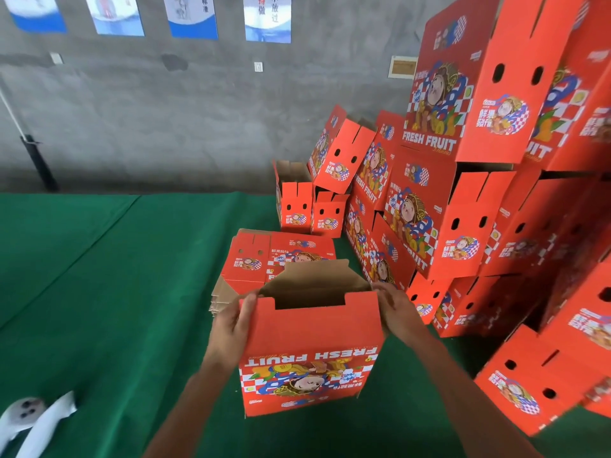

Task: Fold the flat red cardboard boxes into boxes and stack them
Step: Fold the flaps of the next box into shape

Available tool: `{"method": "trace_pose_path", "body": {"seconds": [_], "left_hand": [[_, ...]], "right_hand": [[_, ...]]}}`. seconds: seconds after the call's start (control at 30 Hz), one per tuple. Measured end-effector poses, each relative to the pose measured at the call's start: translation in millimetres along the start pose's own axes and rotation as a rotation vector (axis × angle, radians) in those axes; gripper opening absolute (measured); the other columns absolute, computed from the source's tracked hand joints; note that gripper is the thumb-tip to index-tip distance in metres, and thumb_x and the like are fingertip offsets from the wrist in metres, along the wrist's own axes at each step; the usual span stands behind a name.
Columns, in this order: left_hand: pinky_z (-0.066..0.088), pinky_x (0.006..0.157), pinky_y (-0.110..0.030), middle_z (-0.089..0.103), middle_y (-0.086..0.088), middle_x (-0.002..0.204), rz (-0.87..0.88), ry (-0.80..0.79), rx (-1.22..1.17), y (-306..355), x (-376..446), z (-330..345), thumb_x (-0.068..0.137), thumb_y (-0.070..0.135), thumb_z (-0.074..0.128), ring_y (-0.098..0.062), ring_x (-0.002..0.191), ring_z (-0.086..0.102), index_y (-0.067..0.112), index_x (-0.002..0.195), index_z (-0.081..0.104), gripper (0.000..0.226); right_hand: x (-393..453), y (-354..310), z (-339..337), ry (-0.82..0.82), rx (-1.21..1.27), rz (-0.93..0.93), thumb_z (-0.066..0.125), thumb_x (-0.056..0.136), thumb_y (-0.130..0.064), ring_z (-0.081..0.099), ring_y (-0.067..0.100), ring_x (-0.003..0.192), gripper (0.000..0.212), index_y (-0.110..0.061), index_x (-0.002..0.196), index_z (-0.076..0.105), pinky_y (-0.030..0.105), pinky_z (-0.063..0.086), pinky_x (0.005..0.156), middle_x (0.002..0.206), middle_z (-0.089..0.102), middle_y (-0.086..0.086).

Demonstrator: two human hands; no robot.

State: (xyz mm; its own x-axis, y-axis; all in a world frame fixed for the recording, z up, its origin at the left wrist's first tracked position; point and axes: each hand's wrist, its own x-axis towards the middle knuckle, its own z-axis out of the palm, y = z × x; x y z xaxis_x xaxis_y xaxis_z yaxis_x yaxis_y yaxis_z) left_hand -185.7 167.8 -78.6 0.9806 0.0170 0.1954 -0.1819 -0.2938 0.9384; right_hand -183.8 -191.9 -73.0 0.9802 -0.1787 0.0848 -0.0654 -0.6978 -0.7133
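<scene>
A red "FRESH FRUIT" cardboard box (pixel 310 342) stands opened out in front of me, its print upside down and its brown inside showing at the top. My left hand (pixel 236 320) grips its upper left edge, and my right hand (pixel 395 309) grips its upper right edge. Behind it lies a pile of flat red boxes (pixel 281 256) on the green cloth. A tall stack of folded red boxes (pixel 489 193) fills the right side.
Green cloth (pixel 99 292) covers the floor to the left and front. A grey wall (pixel 165 110) with posters runs along the back. A white object (pixel 29 421) lies at the bottom left. Two small folded boxes (pixel 310 213) stand behind the flat pile.
</scene>
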Motion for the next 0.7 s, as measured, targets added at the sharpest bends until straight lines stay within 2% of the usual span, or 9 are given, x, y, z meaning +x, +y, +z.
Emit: {"method": "trace_pose_path", "body": {"seconds": [0.07,0.1,0.17,0.27,0.4,0.53,0.57,0.63,0.7], "left_hand": [[0.049,0.104,-0.043,0.07,0.016,0.117,0.055,-0.044,0.212,0.7,10.2,-1.9,0.102,0.055,0.052,-0.015,0.116,0.064,0.037,0.132,0.062,0.037],[0.04,0.112,-0.045,0.064,0.013,0.126,0.099,-0.065,0.366,-0.3,15.1,-2.4,0.103,0.045,0.055,-0.016,0.124,0.056,0.032,0.144,0.054,0.042],[0.025,0.118,-0.048,0.052,0.009,0.139,0.184,-0.141,0.634,0.8,20.6,-2.2,0.107,0.036,0.05,-0.018,0.133,0.042,0.039,0.157,0.037,0.051],[0.023,0.117,-0.049,0.037,0.005,0.146,0.229,-0.26,0.876,9.3,25.7,-1.2,0.109,0.037,0.036,-0.021,0.139,0.033,0.052,0.157,0.028,0.051],[0.033,0.113,-0.054,0.031,0.002,0.146,0.165,-0.256,0.994,23.2,28.4,7.2,0.106,0.044,0.032,-0.022,0.138,0.031,0.056,0.158,0.014,0.056],[0.037,0.108,-0.053,0.034,0.002,0.138,0.142,-0.246,1.031,33.6,32.9,13.7,0.103,0.044,0.033,-0.02,0.131,0.034,0.057,0.157,0.014,0.059],[0.037,0.108,-0.053,0.035,0.003,0.135,0.135,-0.242,1.02,34.1,34.2,13.1,0.102,0.044,0.035,-0.019,0.13,0.035,0.058,0.156,0.016,0.059],[0.036,0.109,-0.054,0.037,0.003,0.133,0.122,-0.242,0.992,32.8,36.8,12.4,0.101,0.044,0.037,-0.019,0.129,0.035,0.059,0.155,0.018,0.059],[0.034,0.111,-0.054,0.037,0.003,0.133,0.113,-0.243,0.959,31.0,38.3,12.0,0.101,0.044,0.039,-0.019,0.13,0.034,0.06,0.155,0.019,0.06]], "right_hand": [[2.1,3.8,-8.0,0.058,-0.107,-0.009,0.055,0.103,-0.043,0.059,0.026,0.11,0.03,-0.03,0.126,0.068,0.043,0.05,0.095,0.116,0.062,0.008],[3.4,4.0,-13.3,0.077,-0.134,-0.025,0.061,0.1,-0.044,0.059,0.026,0.109,0.029,-0.031,0.124,0.07,0.046,0.05,0.096,0.113,0.062,0.008],[6.2,1.9,-26.3,0.071,-0.227,-0.056,0.066,0.096,-0.047,0.055,0.023,0.109,0.026,-0.035,0.118,0.073,0.045,0.049,0.095,0.111,0.06,0.005],[15.8,-7.3,-41.7,0.067,-0.304,-0.106,0.073,0.093,-0.035,0.053,0.021,0.108,0.012,-0.03,0.104,0.077,0.038,0.046,0.088,0.107,0.059,0.0],[21.7,-26.3,-44.5,0.244,0.001,-0.15,0.071,0.093,-0.01,0.063,0.006,0.097,0.012,-0.019,0.101,0.075,0.02,0.049,0.084,0.109,0.065,-0.003],[15.5,-43.5,-39.3,0.411,0.374,-0.118,0.066,0.1,-0.021,0.061,-0.015,0.099,0.019,-0.029,0.118,0.066,0.005,0.049,0.079,0.112,0.063,-0.027],[13.2,-46.0,-34.9,0.396,0.444,-0.114,0.064,0.102,-0.028,0.063,-0.014,0.099,0.015,-0.03,0.117,0.065,0.005,0.05,0.078,0.11,0.065,-0.028],[8.7,-49.0,-21.8,0.246,0.515,-0.126,0.055,0.106,-0.033,0.07,0.001,0.098,0.018,-0.023,0.114,0.067,0.016,0.055,0.08,0.106,0.073,-0.014],[6.2,-47.6,-5.6,0.104,0.358,-0.181,0.056,0.106,-0.026,0.069,0.007,0.102,0.016,-0.022,0.114,0.069,0.025,0.053,0.09,0.106,0.075,-0.011]]}}
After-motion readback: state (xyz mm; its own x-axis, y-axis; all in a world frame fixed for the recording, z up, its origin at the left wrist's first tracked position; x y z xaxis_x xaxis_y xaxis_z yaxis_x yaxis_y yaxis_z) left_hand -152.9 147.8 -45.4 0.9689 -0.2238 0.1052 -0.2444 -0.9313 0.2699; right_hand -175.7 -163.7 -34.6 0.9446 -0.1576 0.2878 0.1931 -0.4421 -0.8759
